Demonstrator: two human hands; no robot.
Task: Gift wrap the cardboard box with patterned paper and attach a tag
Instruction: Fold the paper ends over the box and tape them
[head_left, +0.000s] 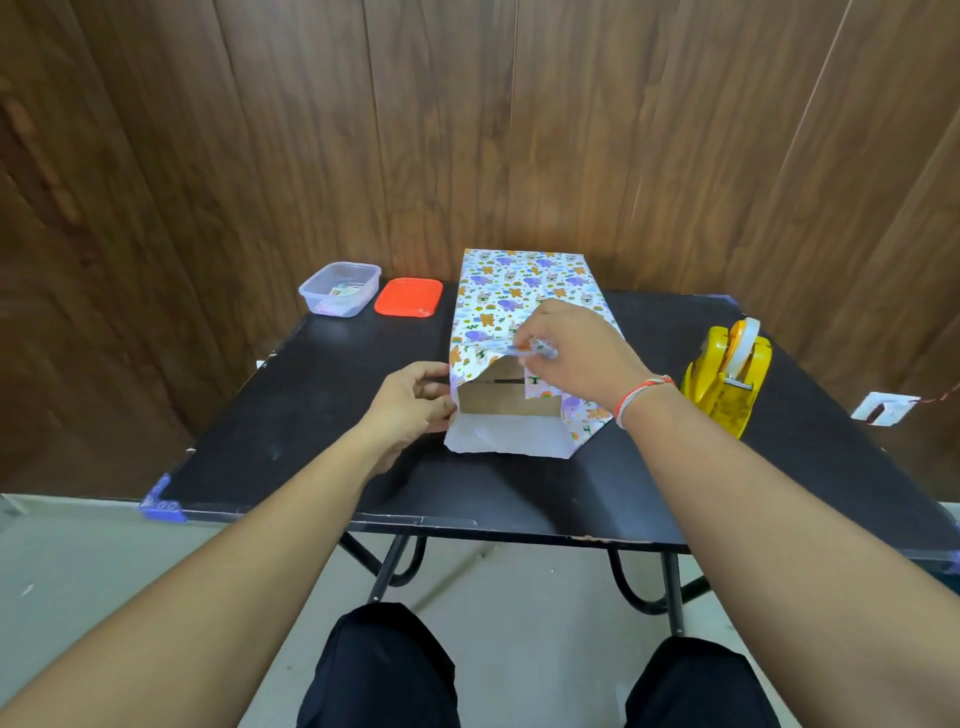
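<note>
The cardboard box (496, 397) lies on the black table (311, 415), covered in white patterned paper (519, 283) with coloured animals. Its near end is uncovered and brown card shows there. A plain white flap (511, 439) of the paper lies flat on the table in front of it. My right hand (574, 353) reaches over the top and pinches the upper paper flap at the near edge, folding it down. My left hand (415, 402) grips the left side fold of the paper at the box's near left corner.
A yellow tape dispenser (727, 376) stands at the right of the box. At the table's back left sit a clear plastic tub (340, 288) with small items inside and its orange lid (409, 297). A wooden wall rises behind the table.
</note>
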